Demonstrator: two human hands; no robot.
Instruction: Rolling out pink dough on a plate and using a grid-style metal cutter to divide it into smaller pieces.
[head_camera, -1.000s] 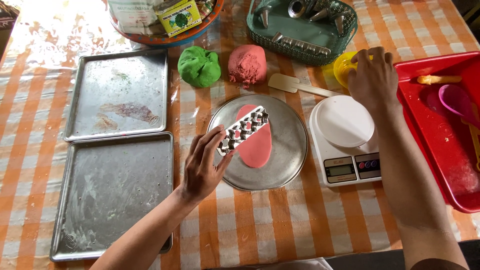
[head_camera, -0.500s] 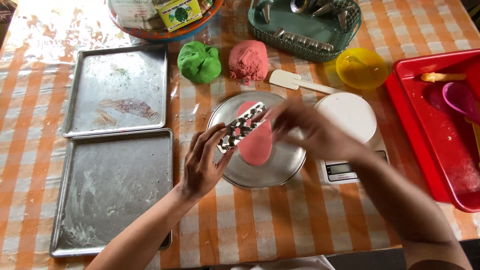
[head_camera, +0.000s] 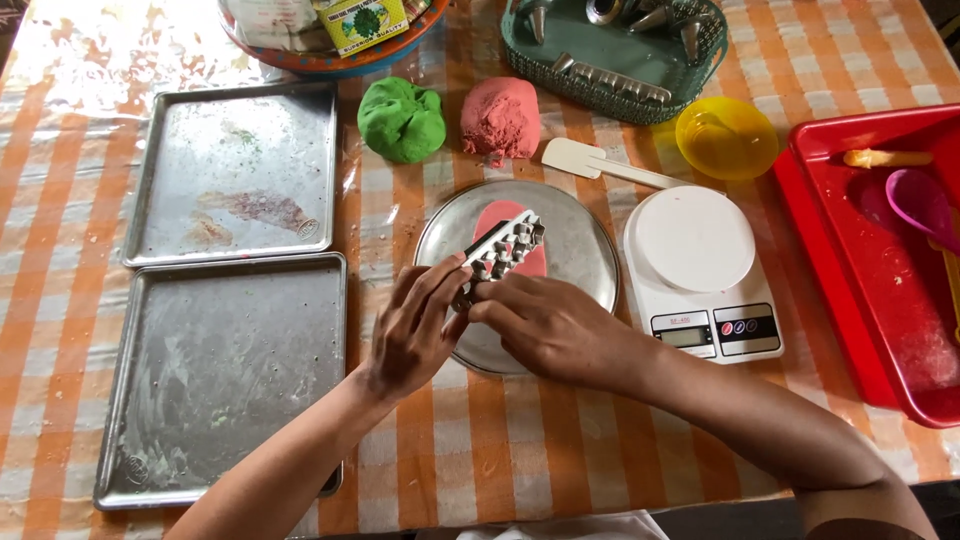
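Observation:
Both hands hold a long metal mould strip with a row of small cavities, tilted over a round metal plate. My left hand grips its near end from the left, and my right hand pinches the same end from the right. A flat piece of pink dough lies on the plate, partly hidden by the mould. Beyond the plate sit a green dough ball and a pink dough ball.
Two metal baking trays lie at the left. A white kitchen scale, a white spatula, a yellow bowl, a green basket of metal moulds and a red tray stand at the right.
My right hand came from the yellow bowl at the far right across the scale to the mould, and now grips it together with my left hand.

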